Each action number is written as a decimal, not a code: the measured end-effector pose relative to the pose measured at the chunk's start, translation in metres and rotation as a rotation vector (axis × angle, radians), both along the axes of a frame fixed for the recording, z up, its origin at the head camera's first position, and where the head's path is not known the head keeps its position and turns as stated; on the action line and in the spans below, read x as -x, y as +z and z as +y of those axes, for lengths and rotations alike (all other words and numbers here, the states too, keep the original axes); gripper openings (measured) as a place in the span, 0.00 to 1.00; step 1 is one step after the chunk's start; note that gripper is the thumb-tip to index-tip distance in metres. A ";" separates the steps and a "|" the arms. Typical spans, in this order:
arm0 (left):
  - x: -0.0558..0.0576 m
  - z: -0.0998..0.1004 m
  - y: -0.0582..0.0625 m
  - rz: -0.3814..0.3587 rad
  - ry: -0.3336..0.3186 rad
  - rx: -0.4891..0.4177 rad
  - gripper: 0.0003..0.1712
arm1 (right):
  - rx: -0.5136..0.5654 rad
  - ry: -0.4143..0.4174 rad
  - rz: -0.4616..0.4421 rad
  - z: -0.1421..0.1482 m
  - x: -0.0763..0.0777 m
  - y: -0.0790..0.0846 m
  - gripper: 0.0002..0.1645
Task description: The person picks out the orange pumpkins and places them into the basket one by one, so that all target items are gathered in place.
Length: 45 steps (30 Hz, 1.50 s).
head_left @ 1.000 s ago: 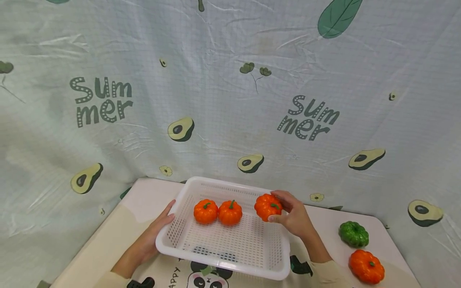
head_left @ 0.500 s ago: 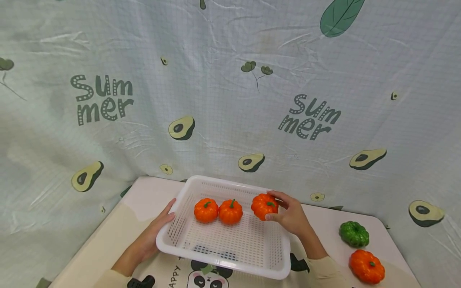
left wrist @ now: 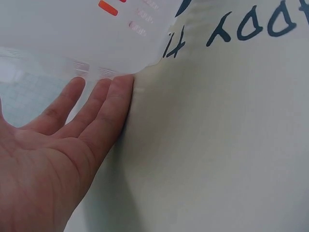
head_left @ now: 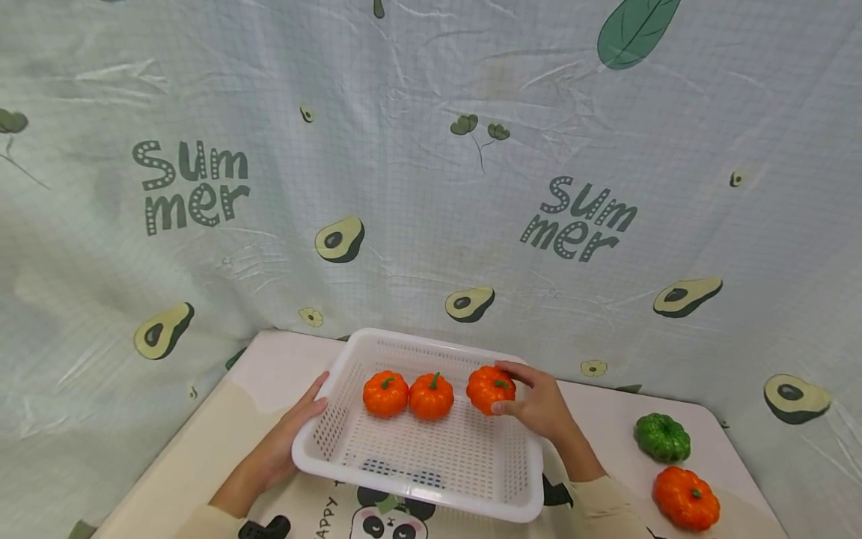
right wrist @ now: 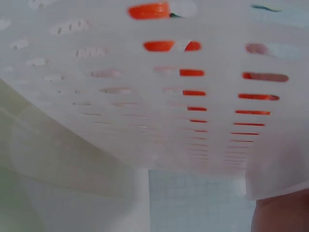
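Note:
A white perforated plastic basket point(head_left: 417, 505) sits on the table, with two small orange pumpkins, one left point(head_left: 385, 394) and one beside it point(head_left: 431, 397), side by side inside. My right hand point(head_left: 539, 408) reaches over the basket's right rim and grips a third orange pumpkin point(head_left: 489, 389) between thumb and fingers, low inside the right part. In the right wrist view, the basket wall point(right wrist: 217, 58) hides most of this grip; orange shows through its slots. My left hand point(head_left: 289, 430) lies along the basket's left side, its straight fingers point(left wrist: 104, 104) touching under the rim in the left wrist view.
To the right on the table point(head_left: 269, 359) lie a green pumpkin point(head_left: 663, 438) and a larger orange one point(head_left: 685, 498) in front of it. A printed curtain point(head_left: 404, 187) hangs behind the table. A panda print point(head_left: 387, 520) shows in front of the basket.
My right hand has moved a little to the left with the pumpkin, bringing it nearer the other two in the basket. My left hand stays at the basket's side.

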<state>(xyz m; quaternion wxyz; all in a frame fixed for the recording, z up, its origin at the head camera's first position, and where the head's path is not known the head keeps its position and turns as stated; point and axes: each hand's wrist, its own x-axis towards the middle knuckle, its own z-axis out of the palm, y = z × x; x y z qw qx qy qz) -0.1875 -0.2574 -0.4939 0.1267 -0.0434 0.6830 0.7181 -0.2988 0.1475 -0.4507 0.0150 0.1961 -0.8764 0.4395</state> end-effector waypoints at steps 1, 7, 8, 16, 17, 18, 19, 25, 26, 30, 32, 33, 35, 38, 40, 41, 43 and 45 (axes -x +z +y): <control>0.000 0.000 0.000 0.000 0.006 -0.001 0.41 | -0.007 -0.004 -0.001 0.000 0.000 0.000 0.39; 0.000 0.000 0.000 0.010 -0.004 -0.013 0.41 | -0.020 -0.010 0.026 -0.002 0.000 -0.003 0.38; 0.000 0.000 0.000 0.010 -0.008 -0.015 0.41 | -0.019 -0.009 0.033 -0.003 0.000 -0.004 0.38; -0.001 0.001 0.002 0.007 -0.015 -0.022 0.41 | -0.064 -0.028 0.055 -0.006 -0.001 -0.007 0.37; -0.001 0.001 0.002 0.008 -0.015 -0.022 0.41 | -0.067 -0.033 0.049 -0.007 -0.001 -0.007 0.37; -0.001 0.001 0.002 0.009 -0.014 -0.022 0.41 | -0.073 -0.038 0.046 -0.007 -0.001 -0.007 0.37; -0.001 0.001 0.002 0.011 -0.015 -0.019 0.41 | -0.076 -0.042 0.043 -0.008 -0.002 -0.007 0.37; -0.001 0.001 0.002 0.011 -0.007 -0.006 0.41 | -0.119 -0.057 0.046 -0.010 -0.004 -0.006 0.37; -0.001 0.001 0.002 0.007 -0.003 -0.006 0.41 | -0.130 -0.059 0.047 -0.011 -0.004 -0.006 0.37; 0.000 0.002 0.001 0.003 0.009 -0.007 0.41 | -0.162 -0.070 0.053 -0.013 -0.005 -0.006 0.37; -0.001 0.002 0.000 0.007 0.004 -0.014 0.41 | -0.175 -0.074 0.055 -0.014 -0.005 -0.006 0.37; -0.001 0.001 0.000 0.008 0.003 -0.015 0.41 | -0.182 -0.076 0.054 -0.014 -0.005 -0.007 0.37; -0.002 0.001 -0.001 0.007 0.004 -0.016 0.42 | -0.198 -0.080 0.052 -0.015 -0.006 -0.007 0.37; -0.002 0.000 -0.001 0.007 -0.001 -0.018 0.41 | -0.218 -0.086 0.057 -0.016 -0.006 -0.007 0.37; -0.002 0.000 -0.002 0.012 -0.004 -0.017 0.41 | -0.229 -0.087 0.066 -0.016 -0.006 -0.007 0.37; -0.002 0.000 -0.002 0.013 -0.004 -0.016 0.41 | -0.234 -0.087 0.071 -0.016 -0.006 -0.008 0.37; -0.002 0.000 -0.002 0.019 -0.013 -0.018 0.41 | -0.243 -0.088 0.076 -0.016 -0.006 -0.007 0.37; -0.002 0.000 -0.002 0.018 -0.014 -0.017 0.41 | -0.252 -0.087 0.075 -0.016 -0.006 -0.007 0.37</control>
